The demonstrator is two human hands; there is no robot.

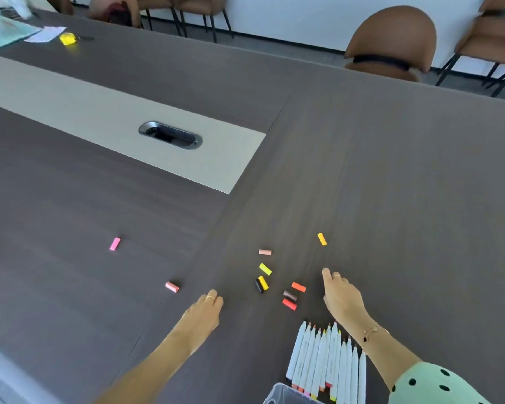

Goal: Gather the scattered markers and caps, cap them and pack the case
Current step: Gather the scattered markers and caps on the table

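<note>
1. Reaching across the table [391,170]: my left hand [200,319] lies knuckles up with fingers loosely curled under, holding nothing that shows, a ring on one finger.
2. My right hand [340,295] is out over the table with the forefinger straight and pointing away from me, gripping nothing; a bracelet [372,332] sits on the wrist, a dotted green sleeve [438,383] behind it.
3. Markers [327,360]: a row of white barrels side by side, uncapped, coloured tips pointing away from me, just beside my right wrist.
4. Case [286,395]: clear plastic, at the bottom edge, touching the near ends of the markers; only a corner shows.
5. Caps between my hands: red cap [289,304], brown cap [290,295], orange-red cap [298,286], black cap [258,285] touching a yellow cap [263,282], lemon cap [265,269], beige cap [265,252].
6. Amber cap [322,239]: alone, beyond my right forefinger.
7. Salmon cap [172,286]: left of my left hand, apart from it.
8. Pink cap [115,244]: farther left, well apart from the rest.
9. Cable port [170,135]: set in the table's pale strip.
10. Far end: a yellow object [67,39] near papers [41,35]; too blurred to identify.
11. Brown chairs [391,42] along the far side.
</note>
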